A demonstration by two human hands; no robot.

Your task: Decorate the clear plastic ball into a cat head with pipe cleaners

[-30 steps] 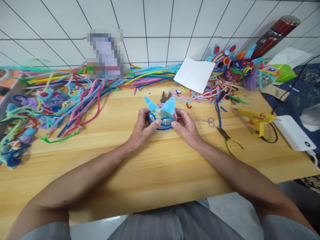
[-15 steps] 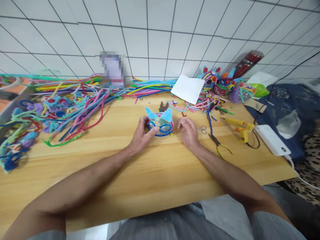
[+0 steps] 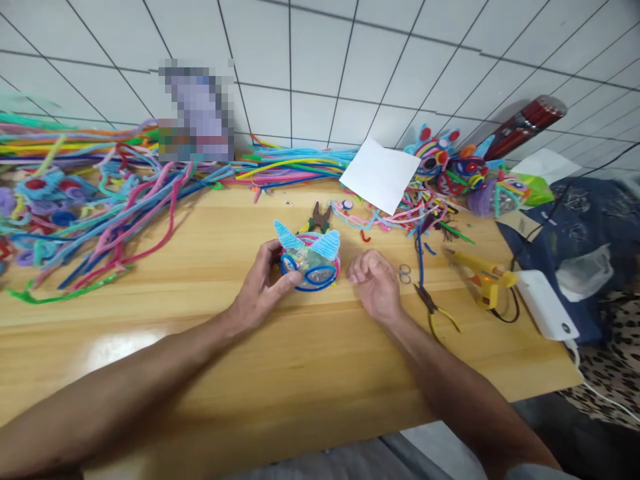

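Reaching in over the near edge of the table (image 3: pixel 300 373) with both forearms. Holding, with the left hand (image 3: pixel 257 287), a clear round figure (image 3: pixel 313 260) wound with pipe cleaners, between both hands: thumb pressed on the front by the blue loops (image 3: pixel 323 268), other fingers clamped around the side. Cannot tell whether resting fully on the wood. Curling the fingers of the right hand (image 3: pixel 377 287) in together, just beside the figure without touching; cannot tell whether pinching anything small.

Judging from this, likely at a step of steadying and checking the loops below the light-blue ears (image 3: pixel 327 245). To work further on the front, would need a firm left hold, a light right fingertip touch and no pushing on the ears.

Farther right, seeing small scissors (image 3: pixel 404 274), yellow-handled pliers (image 3: pixel 429 300) and a glue gun (image 3: pixel 485 277). Just behind the figure, dark-jawed pliers (image 3: pixel 320 217). Beyond, white paper (image 3: pixel 380 175), heaped pipe cleaners (image 3: pixel 150 220) and, by the tiled wall (image 3: pixel 320 67), decorated figures (image 3: pixel 434 160).
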